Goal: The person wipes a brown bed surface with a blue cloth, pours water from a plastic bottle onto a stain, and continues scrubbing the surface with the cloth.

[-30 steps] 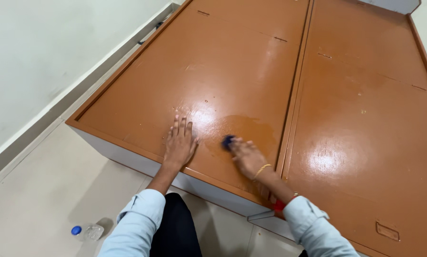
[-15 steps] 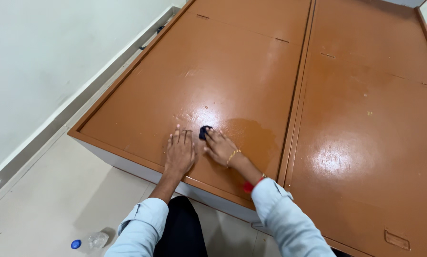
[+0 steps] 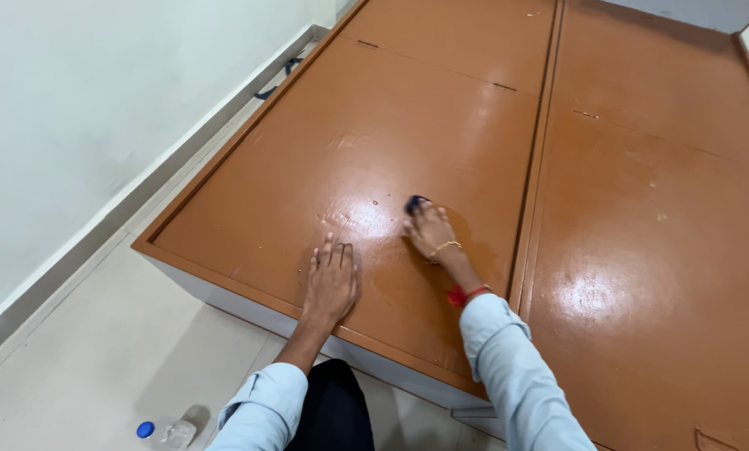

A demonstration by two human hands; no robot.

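Observation:
A large glossy brown wooden platform (image 3: 408, 108) made of flat panels lies in front of me. My left hand (image 3: 331, 280) rests flat on it near the front edge, fingers spread, holding nothing. My right hand (image 3: 429, 230) is further in on the same panel, pressing a small dark blue cloth or pad (image 3: 413, 202) against the surface under its fingertips. A wet, darker sheen shows on the wood around and behind the right hand. A gold bangle and red thread sit on my right wrist.
A seam (image 3: 537, 167) runs between the left and right panels. A white wall (image 3: 73, 125) and a tiled floor (image 3: 82, 351) lie to the left. A small plastic bottle (image 3: 165, 433) with a blue cap lies on the floor near my knees.
My right hand with the blue cloth has slid left toward my left hand, then forward away from me. The left hand has stayed flat near the platform's front edge.

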